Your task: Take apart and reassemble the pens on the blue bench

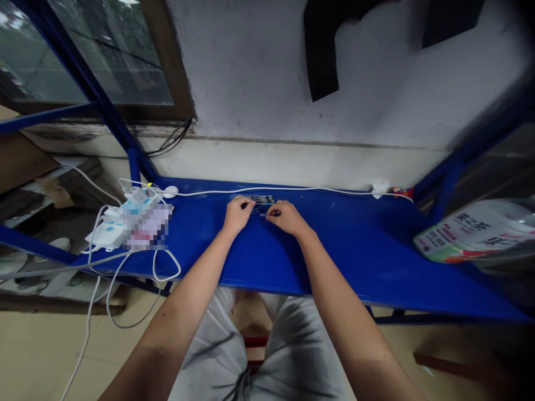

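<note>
Several slim pens (262,199) lie side by side on the blue tabletop (355,234), just beyond and between my hands. My left hand (238,214) is at their left end, thumb and fingers pinched together around something small and dark that is too small to name. On the right, my right hand (288,217) closes its fingertips on a thin, clear, pen-like piece (264,215), which points left toward the other hand. A small dark and blue item below the row is too small to make out.
A white power strip (111,228) with plugs and a blurred-out item stands at the left. White cable (251,191) runs along the back edge, past a crumpled white tissue (379,189) and a red packet (403,193). At the right is a large labelled plastic bottle (472,231).
</note>
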The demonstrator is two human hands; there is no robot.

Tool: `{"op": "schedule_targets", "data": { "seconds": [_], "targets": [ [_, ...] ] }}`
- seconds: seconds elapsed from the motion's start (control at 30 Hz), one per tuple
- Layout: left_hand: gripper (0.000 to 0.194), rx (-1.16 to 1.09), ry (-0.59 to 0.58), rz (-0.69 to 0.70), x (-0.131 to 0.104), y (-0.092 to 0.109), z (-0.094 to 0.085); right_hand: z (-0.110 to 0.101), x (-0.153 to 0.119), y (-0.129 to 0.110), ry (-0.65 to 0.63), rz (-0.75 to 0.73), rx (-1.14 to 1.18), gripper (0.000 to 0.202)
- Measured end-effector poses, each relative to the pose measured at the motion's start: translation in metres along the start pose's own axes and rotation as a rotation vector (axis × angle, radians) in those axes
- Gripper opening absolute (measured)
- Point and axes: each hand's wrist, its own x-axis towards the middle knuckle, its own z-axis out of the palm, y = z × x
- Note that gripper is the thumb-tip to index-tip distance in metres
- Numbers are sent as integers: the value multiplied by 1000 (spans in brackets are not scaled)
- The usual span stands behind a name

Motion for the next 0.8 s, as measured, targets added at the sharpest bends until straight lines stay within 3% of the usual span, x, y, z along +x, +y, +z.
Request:
{"op": "schedule_targets", "data": {
  "seconds": [0.17,0.27,0.43,0.8],
  "targets": [
    [14,288,-128,159,-4,-8,3,5,0,1,-139,-27,-27,8],
    [15,391,-171,169,-5,-9,6,3,0,4,-54,-8,-1,8],
    [16,494,-212,173,-5,-4,8,3,4,18,91,78,-151,28],
    [21,536,-261,184,-5,-3,6,17,14,27,14,132,-255,20]
  ]
}}
